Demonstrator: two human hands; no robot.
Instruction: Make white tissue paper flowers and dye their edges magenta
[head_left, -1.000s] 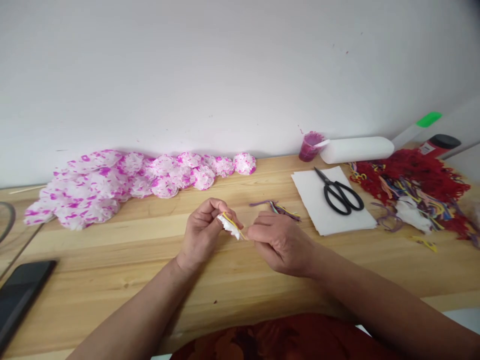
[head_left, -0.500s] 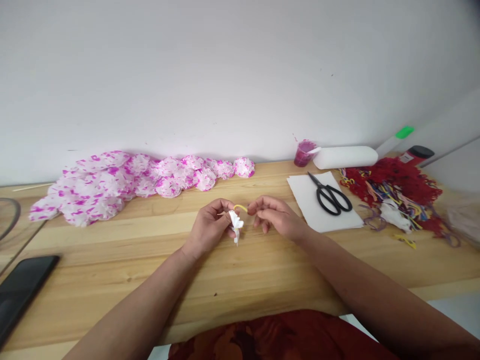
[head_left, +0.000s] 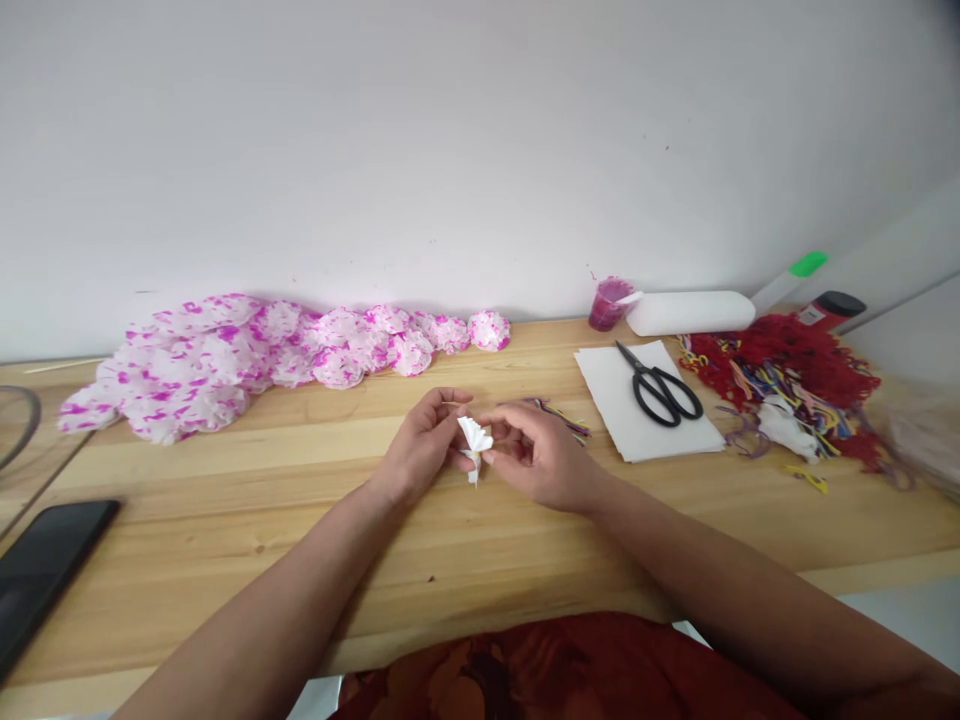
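Note:
A small folded white paper piece [head_left: 474, 438] is pinched between both hands above the wooden table [head_left: 225, 540]. My left hand [head_left: 421, 445] grips it from the left with thumb and fingers closed. From the right, my right hand [head_left: 536, 455] closes its fingertips on the same piece at its middle. The yellow tie seen earlier is hidden by the fingers. A few coloured ties [head_left: 559, 412] lie on the table just beyond my right hand.
Pink-and-white paper flowers [head_left: 247, 360] line the wall at the left. Black scissors [head_left: 660, 385] rest on white paper sheets [head_left: 622, 425]. A pink cup [head_left: 609, 303], a white roll [head_left: 690, 312] and a red tangle of ties [head_left: 795, 370] sit right. A phone [head_left: 41, 570] lies left.
The yellow tie arched between my hands half a second ago; now my right hand has closed in on the paper piece and the tie no longer shows.

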